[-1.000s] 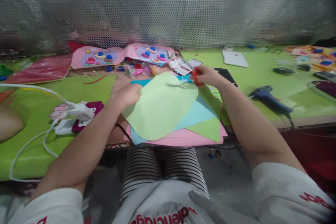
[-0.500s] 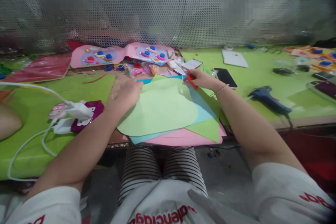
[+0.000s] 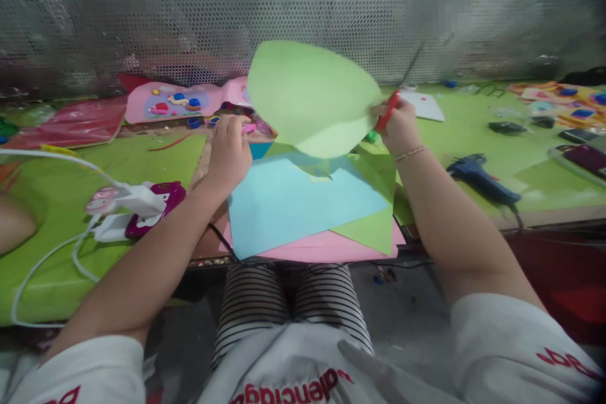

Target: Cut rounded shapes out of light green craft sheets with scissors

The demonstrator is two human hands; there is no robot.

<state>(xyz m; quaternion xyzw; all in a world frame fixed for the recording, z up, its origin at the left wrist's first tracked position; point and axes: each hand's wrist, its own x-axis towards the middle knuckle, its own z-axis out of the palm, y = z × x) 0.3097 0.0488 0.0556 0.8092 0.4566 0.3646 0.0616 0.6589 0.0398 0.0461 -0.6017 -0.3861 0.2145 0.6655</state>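
My right hand (image 3: 401, 123) is closed round red-handled scissors (image 3: 389, 111), whose blades point up and away. It also pinches the right edge of a light green paper sheet (image 3: 312, 98), cut with rounded edges and raised above the table. To the left of that sheet, my left hand (image 3: 231, 148) hovers with loosely bent fingers and nothing visible in them. Below lies a light blue sheet (image 3: 303, 208), on top of a brighter green sheet (image 3: 372, 230) and pink sheets (image 3: 312, 246). A small green scrap (image 3: 322, 178) rests on the blue sheet.
Pink panels with clay shapes (image 3: 175, 101) stand at the back, before a perforated metal screen (image 3: 322, 0). Plugs and a purple power strip (image 3: 158, 208) lie left, with another person's arm (image 3: 14, 221) beyond. A blue glue gun (image 3: 483, 180) lies right.
The light green sheet has been lifted off the pile, uncovering the blue sheet. My right hand rose with it and the scissors. My left hand let go of the sheet.
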